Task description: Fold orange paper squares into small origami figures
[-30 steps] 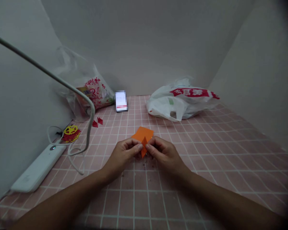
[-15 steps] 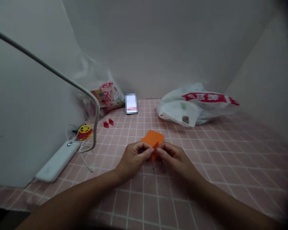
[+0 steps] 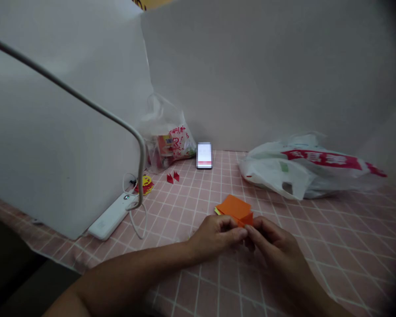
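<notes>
My left hand [image 3: 217, 235] is closed, thumb and forefinger pinching the near left part of a small folded piece of orange paper [image 3: 248, 218]. From the other side my right hand [image 3: 279, 246] grips the same piece, thumb tip close to the left thumb. The fingers hide its lower part. Just beyond lies a stack of square orange paper [image 3: 233, 204], with a yellow edge showing beneath at its left. Farther off to the left, two small red folded paper pieces [image 3: 173, 177] stand on the pink tiled-pattern surface [image 3: 185, 281].
A white power bank [image 3: 108, 218] with a cable lies at left, near red and yellow cut-out shapes [image 3: 146, 184]. A grey bent rod [image 3: 86, 103] crosses above. At the back are a phone [image 3: 204, 155], a filled clear bag [image 3: 166, 136] and a white plastic bag [image 3: 303, 171].
The view has turned left, so everything sits farther right and lower. Both hands still hold the small orange paper, and its raised flap now faces differently.
</notes>
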Demonstrator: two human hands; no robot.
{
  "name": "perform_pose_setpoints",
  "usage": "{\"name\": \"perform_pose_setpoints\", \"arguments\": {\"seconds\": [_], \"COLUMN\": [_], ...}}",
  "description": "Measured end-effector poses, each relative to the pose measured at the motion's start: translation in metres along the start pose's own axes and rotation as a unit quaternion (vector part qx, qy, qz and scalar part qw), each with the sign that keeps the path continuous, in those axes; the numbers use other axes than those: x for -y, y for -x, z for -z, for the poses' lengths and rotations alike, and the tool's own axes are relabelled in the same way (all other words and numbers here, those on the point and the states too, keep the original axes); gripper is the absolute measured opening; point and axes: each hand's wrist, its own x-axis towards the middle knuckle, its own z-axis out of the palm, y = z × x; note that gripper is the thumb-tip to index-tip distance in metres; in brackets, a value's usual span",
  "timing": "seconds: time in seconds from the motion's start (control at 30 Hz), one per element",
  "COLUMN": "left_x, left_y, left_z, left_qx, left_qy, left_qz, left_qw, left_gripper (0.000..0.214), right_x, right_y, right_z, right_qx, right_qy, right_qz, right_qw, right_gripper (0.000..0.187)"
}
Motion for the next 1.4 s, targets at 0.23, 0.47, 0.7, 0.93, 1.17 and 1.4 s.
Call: {"name": "perform_pose_setpoints", "arguments": {"seconds": [0.23, 0.47, 0.7, 0.93, 1.17, 1.4], "left_x": [-0.001, -0.001, 0.001, 0.001, 0.001, 0.001], "left_y": [0.002, 0.006, 0.002, 0.003, 0.003, 0.005], "left_z": [-0.004, -0.004, -0.003, -0.003, -0.003, 0.0], "left_qx": [-0.02, -0.01, -0.012, -0.019, -0.015, -0.119], "left_qy": [-0.006, -0.078, -0.04, -0.094, -0.078, -0.339], "left_qz": [-0.01, -0.03, -0.016, -0.027, -0.019, -0.289], "left_qw": [1.0, 0.996, 0.999, 0.995, 0.997, 0.887], "left_gripper": [0.028, 0.027, 0.038, 0.028, 0.029, 0.019], "right_x": [-0.003, -0.003, -0.005, -0.006, -0.002, -0.003], "right_y": [0.001, -0.004, -0.01, -0.009, -0.006, -0.001], "right_z": [-0.003, -0.003, 0.0, -0.004, -0.003, -0.004], "right_qx": [-0.013, -0.035, -0.045, -0.038, -0.031, -0.074], "right_qy": [-0.06, -0.06, -0.134, -0.144, -0.112, 0.025], "right_qz": [-0.001, 0.02, -0.001, 0.001, 0.015, 0.08], "right_qw": [0.998, 0.997, 0.99, 0.989, 0.993, 0.994], "right_gripper": [0.032, 0.035, 0.033, 0.033, 0.03, 0.025]}}
